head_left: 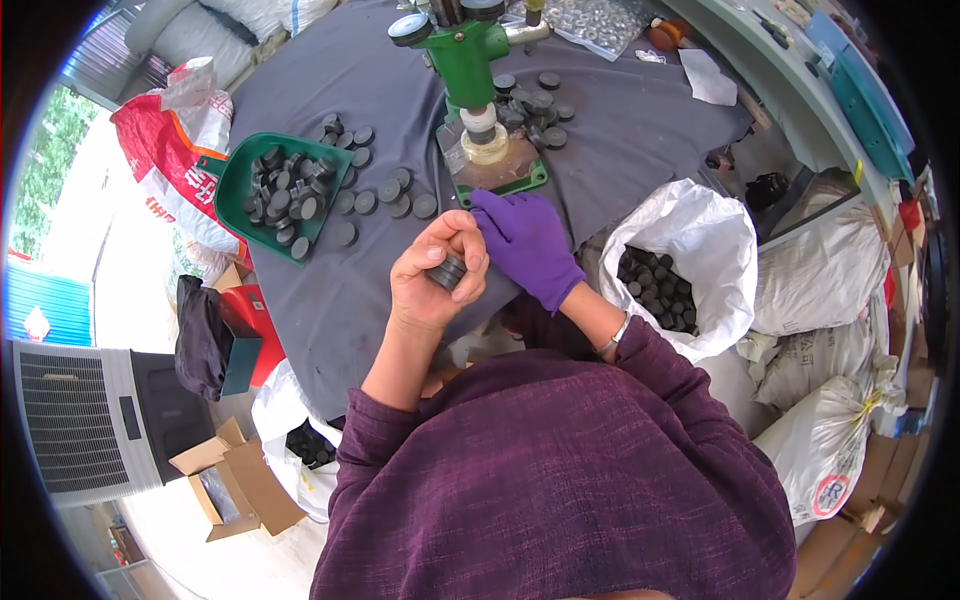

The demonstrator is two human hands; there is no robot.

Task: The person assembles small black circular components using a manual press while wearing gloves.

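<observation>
My bare left hand (440, 268) is closed round a short stack of round black discs (447, 272), held in front of the press. Beside it, my right hand (525, 240) wears a purple glove. Its fingers are curled at the front edge of the press base, close to the left fingertips; what they pinch, if anything, is hidden. The green bench press (468, 75) stands just beyond both hands, its white-tipped ram over a cream ring (486, 150) on the base plate (462, 178).
Left of the press, a green scoop tray (225, 205) holds many black discs, with loose discs (365, 202) beside it. More discs (540, 103) lie right of the press. A white sack (725, 240) of discs stands at right, another (285, 400) at lower left. Grey cloth (320, 300) covers the table.
</observation>
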